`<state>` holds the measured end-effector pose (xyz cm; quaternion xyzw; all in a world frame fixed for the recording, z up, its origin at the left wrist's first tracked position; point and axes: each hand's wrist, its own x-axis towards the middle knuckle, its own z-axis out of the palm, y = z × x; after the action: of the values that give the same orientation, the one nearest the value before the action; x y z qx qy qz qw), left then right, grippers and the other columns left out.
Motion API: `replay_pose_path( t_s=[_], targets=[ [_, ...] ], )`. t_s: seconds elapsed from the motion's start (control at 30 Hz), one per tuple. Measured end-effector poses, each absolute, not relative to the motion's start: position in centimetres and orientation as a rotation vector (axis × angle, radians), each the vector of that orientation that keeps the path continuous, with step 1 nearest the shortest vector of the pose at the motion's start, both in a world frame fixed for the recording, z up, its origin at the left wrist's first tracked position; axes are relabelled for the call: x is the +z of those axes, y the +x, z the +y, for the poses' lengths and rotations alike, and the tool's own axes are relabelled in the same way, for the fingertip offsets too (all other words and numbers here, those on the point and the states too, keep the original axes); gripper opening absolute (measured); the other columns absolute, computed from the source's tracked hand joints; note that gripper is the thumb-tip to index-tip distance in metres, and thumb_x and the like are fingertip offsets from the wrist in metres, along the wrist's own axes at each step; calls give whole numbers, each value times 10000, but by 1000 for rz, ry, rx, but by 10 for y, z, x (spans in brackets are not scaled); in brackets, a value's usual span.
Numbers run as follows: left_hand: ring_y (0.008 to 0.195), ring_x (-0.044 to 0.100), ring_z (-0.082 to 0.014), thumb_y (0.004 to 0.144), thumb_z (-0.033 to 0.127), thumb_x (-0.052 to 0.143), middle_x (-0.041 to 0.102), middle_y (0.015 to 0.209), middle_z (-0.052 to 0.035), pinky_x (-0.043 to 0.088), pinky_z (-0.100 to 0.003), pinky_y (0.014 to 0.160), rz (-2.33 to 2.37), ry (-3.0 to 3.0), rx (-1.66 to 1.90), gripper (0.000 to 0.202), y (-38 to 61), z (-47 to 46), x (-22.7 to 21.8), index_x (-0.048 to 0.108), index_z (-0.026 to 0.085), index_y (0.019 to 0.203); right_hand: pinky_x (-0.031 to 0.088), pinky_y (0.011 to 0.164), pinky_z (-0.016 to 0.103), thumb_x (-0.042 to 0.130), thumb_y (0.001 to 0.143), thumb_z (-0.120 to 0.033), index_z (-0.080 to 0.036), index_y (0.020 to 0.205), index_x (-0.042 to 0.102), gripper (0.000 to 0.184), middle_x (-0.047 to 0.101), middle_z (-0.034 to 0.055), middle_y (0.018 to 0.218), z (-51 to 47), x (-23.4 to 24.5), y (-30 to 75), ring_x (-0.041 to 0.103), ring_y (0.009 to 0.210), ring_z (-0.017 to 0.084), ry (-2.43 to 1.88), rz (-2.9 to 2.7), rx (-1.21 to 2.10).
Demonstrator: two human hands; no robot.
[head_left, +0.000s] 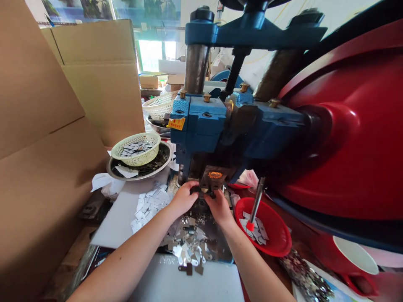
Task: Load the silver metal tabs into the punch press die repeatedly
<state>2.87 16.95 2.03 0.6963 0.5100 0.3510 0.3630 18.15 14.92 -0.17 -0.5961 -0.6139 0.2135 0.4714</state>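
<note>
Both hands reach in under the blue press point(201, 121), one on each side of its die. My left hand point(184, 199) is closed in a pinch at the left of the die; what lies between its fingers is too dark to name. My right hand point(219, 206) has its thumb and fingers closed at the right of the die, and anything held there is hidden. Just in front of the hands, small flat metal pieces point(189, 249) lie scattered on the press bed. A pile of white-grey metal plates point(149, 205) lies beside my left forearm.
At left, a pale plastic basket point(138, 157) of plates rests in a metal basin point(157, 170). To the right stand a red bowl point(280, 239) with plates, a rod with a red tip point(258, 197), a red mug point(352, 260) and the large red flywheel point(355, 126). Cardboard point(100, 84) walls the left.
</note>
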Motion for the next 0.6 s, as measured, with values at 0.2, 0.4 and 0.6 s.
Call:
replay_pose_path(
  t_s=[0.2,0.4,0.6],
  targets=[
    [1020,584,-201,745,111,549,661,1031,-37,437,-334,954,1289,1898,860,321,31,171,31,648,205,1035,458,796,382,495,713,-310,-190,838,609,208,622,73,890,147,7,177,571,870,231,-1450,-1504,491],
    [1017,549,-205,824,218,535,605,1053,-44,430,-362,920,1404,2041,907,192,1,131,53,630,218,991,460,800,352,490,824,-357,-218,970,608,233,630,63,985,101,16,195,575,924,218,-1500,-1550,514],
    [929,542,-213,824,292,574,602,947,-29,435,-354,836,1376,2237,438,152,-18,75,37,656,245,944,452,832,362,461,855,-344,-223,933,628,220,652,46,942,69,5,211,590,924,214,-1617,-1669,587]
  ],
)
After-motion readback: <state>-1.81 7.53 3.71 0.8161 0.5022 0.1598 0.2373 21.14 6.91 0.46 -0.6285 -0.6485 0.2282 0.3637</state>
